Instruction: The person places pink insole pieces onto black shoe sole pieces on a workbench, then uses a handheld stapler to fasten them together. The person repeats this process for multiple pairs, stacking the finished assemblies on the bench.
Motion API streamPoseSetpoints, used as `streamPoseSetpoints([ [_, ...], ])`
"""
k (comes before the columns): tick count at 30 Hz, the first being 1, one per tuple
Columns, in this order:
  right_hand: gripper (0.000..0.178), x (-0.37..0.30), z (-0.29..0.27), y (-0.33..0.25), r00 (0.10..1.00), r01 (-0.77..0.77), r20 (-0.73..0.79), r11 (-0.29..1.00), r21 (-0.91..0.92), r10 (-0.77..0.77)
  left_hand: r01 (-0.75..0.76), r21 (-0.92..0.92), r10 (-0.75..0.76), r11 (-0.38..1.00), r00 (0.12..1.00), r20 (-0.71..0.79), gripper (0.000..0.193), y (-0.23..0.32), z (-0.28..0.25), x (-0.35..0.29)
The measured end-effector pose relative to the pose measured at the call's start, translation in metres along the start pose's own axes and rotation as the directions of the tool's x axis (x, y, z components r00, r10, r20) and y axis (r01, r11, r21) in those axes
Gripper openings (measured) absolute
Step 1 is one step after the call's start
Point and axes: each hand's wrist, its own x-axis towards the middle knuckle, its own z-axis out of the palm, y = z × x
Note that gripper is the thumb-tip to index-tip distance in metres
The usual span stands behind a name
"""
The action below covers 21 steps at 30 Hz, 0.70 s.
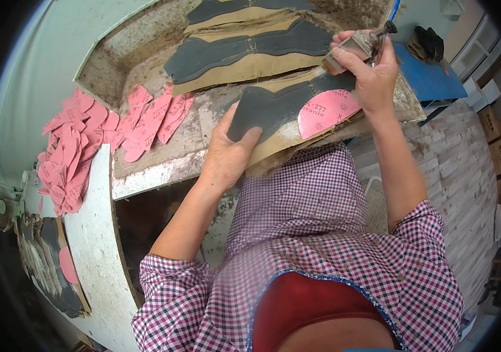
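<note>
My left hand (227, 154) grips the left end of a dark grey shoe-upper piece (268, 108) with a tan border, thumb on top and the other fingers mostly hidden. On the right part of that piece lies a pink half-oval stiffener (326, 114), and a whitish patch shows beside it. Above its right end, my right hand (376, 82) is closed around a spray gun (353, 50) with a boxy metal cup and a blue hose (395, 9). Farther back on the bench lie more dark grey pieces (221, 56) on tan material.
Loose pink stiffeners (65, 161) are heaped at the left, some on the fibre-crusted bench (156, 167). A raised, dirty wall (109, 64) borders it. Lower left is a stack of dark pieces (51, 264). A blue table (423, 76) and cardboard boxes (497, 146) stand to the right.
</note>
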Motion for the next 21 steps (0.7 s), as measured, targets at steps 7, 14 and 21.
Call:
streamPoseSetpoints([
  [7, 0.043, -0.023, 0.051, -0.01, 0.996, 0.026, 0.076, 0.978, 0.208, -0.043, -0.049, 0.077, 0.05, 0.996, 0.999, -0.011, 0.045, 0.0, 0.0, -0.002],
  [14, 0.039, -0.022, 0.054, -0.016, 0.999, 0.023, 0.029, 0.969, 0.248, -0.031, -0.057, 0.129, 0.059, 0.99, 0.998, -0.018, 0.046, -0.001, 0.001, -0.003],
  [21, 0.033, -0.006, -0.012, -0.009, 0.986, 0.117, -0.111, 0.988, -0.096, -0.127, -0.051, 0.096, 0.053, 0.994, 0.999, -0.014, 0.046, -0.008, 0.001, -0.002],
])
